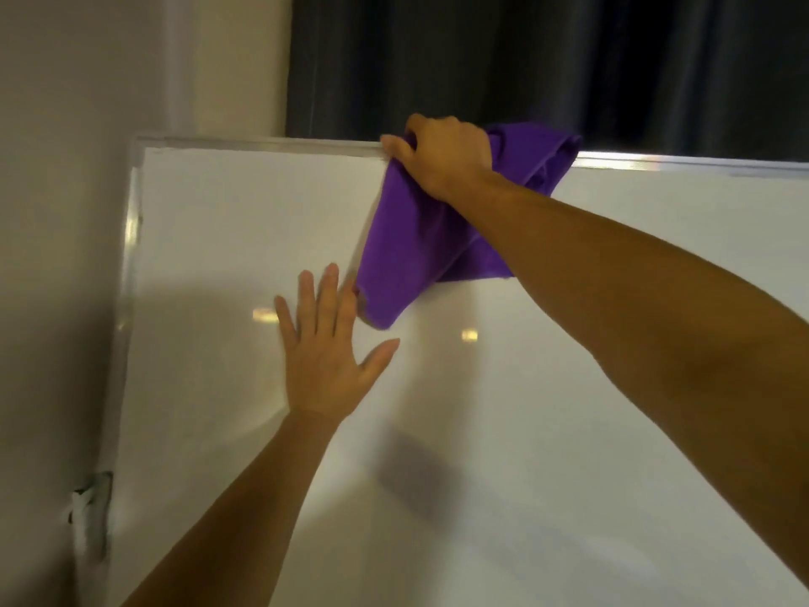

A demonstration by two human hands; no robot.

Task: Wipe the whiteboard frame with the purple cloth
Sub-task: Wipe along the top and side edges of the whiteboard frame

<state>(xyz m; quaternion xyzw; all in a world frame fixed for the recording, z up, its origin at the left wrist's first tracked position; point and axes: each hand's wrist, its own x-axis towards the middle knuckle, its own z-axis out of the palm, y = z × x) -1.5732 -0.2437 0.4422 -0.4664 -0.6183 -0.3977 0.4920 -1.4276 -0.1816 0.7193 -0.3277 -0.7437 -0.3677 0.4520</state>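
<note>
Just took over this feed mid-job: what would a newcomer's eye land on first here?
The purple cloth, gripped by the right hand on the whiteboard frame at its top edge, hanging down over the board. Below it, the left hand lies flat with spread fingers on the white surface.

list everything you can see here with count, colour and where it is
whiteboard: one, white and glossy, fills most of the view, standing against the wall
whiteboard frame: one, silver metal, runs along the board's top and left edges
purple cloth: one, purple, bunched over the top frame edge and hanging down the board face
curtain: one, dark grey, behind the board at top
wall: one, off-white, left of the board
bracket or clip: one, grey, low on the left frame edge; too blurred to identify
left hand: one, flat with fingers spread on the board face
right hand: one, grips the cloth on the top frame edge
</note>
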